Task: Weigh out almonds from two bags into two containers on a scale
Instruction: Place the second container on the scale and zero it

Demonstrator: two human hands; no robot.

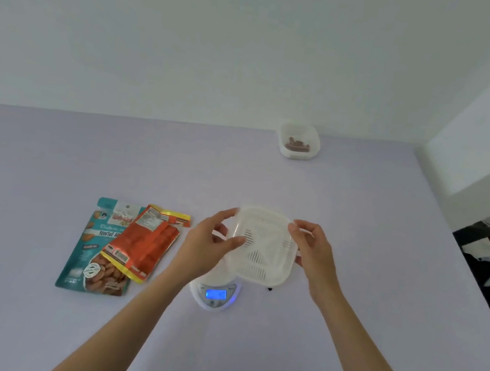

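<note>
Second weighing, judging by the layout. Gripped at its left rim by left hand [212, 237] and at its right rim by right hand [312, 247], fingers curled round the edges: container [263, 247], seemingly empty, tilted, just above scale [216, 295] near front edge of desk [54, 160]. Display [216, 293] lit, reading too small to tell. At far edge, other container [297, 153] with almonds [297, 144] inside. Toward left edge, teal bag [89, 246] under orange bag [143, 240]. Next, probably: set container level and centred, zero, then pour.

home: lilac table [54, 160], clutter [489, 264] beside
</note>
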